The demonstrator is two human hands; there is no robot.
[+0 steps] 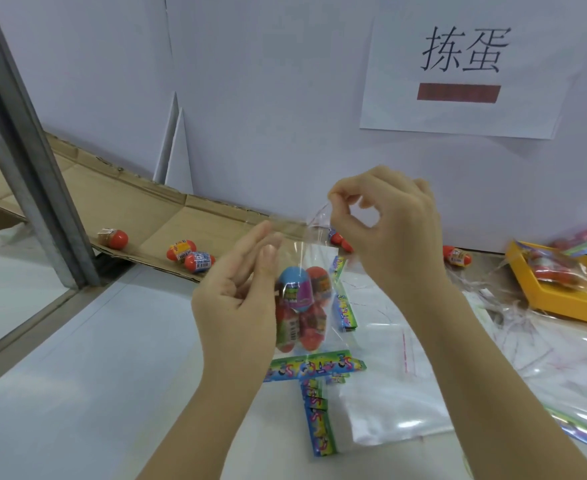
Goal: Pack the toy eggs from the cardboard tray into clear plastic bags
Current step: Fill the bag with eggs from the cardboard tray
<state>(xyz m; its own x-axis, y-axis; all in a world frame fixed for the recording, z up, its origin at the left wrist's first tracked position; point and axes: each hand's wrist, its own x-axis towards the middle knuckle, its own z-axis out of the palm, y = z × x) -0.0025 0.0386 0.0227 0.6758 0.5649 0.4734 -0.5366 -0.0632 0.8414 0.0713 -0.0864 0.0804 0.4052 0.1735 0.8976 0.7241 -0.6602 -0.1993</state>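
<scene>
While right hand [385,216] pinches bag [314,258] top, left hand [240,289] upright, fingers [254,239] straight, perhaps touching bag.

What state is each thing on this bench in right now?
bag: held up, eggs inside
right hand: pinches bag's top corner
left hand: open, fingers straight, by bag
loose eggs: lying on cardboard tray
yellow tray: holds filled bags
labels: flat on table

White counter [77,375]. Flat cardboard tray [139,209] left of the left fingers [250,244], three eggs [190,254] on it. Printed paper strips [314,365] and a stack of clear bags [389,393] below the right fingers [340,199]. Yellow tray [569,311] far right of them, a lone egg [456,256] between.
</scene>
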